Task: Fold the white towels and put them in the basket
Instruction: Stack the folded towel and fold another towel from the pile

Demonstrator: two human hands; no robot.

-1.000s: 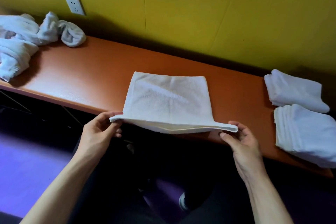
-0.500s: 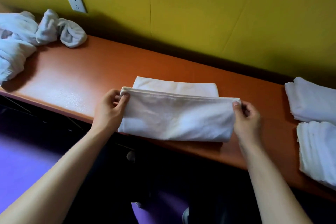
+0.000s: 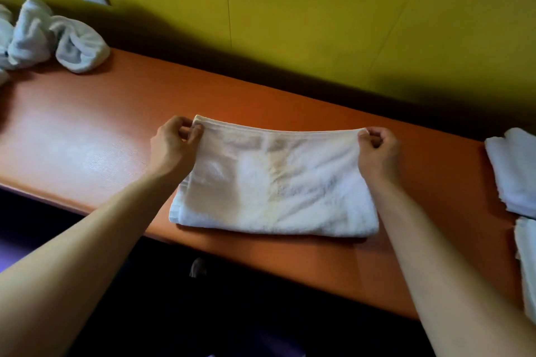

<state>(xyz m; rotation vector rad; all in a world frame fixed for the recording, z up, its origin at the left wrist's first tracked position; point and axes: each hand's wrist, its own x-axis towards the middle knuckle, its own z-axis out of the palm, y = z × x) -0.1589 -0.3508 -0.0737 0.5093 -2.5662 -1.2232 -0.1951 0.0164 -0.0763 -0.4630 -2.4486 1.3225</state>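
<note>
Pinching far corners of folded towel: left hand, right hand.

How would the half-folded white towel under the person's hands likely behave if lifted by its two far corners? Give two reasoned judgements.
The towel is probably floppy: its far edge sags between the left hand and right hand. Its creased layers would likely fall open, since only the corners are pinched.
</note>
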